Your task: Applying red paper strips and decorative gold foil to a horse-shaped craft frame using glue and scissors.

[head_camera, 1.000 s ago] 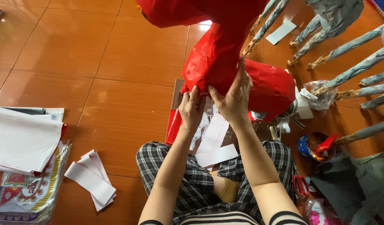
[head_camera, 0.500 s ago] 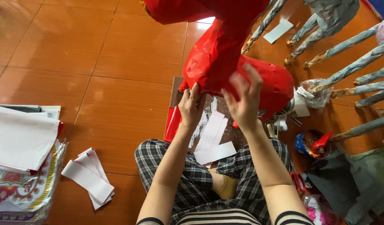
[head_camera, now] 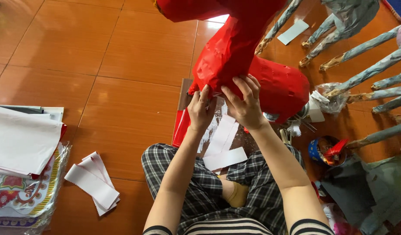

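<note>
Both hands press on the lower edge of a red paper figure (head_camera: 235, 56) held over the floor (head_camera: 100, 65) before the person's crossed legs: left hand (head_camera: 200, 111) clenched on the paper, right hand (head_camera: 245, 102) grasping it with spread fingers. White strips (head_camera: 222, 146) lie beneath.

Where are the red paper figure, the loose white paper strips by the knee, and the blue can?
red paper figure (head_camera: 235, 52), head view, on the crinkled middle of its body.
white paper strips (head_camera: 92, 185), head view, on the top strip of the pile.
blue can (head_camera: 314, 151), head view, on its blue side wall.
</note>
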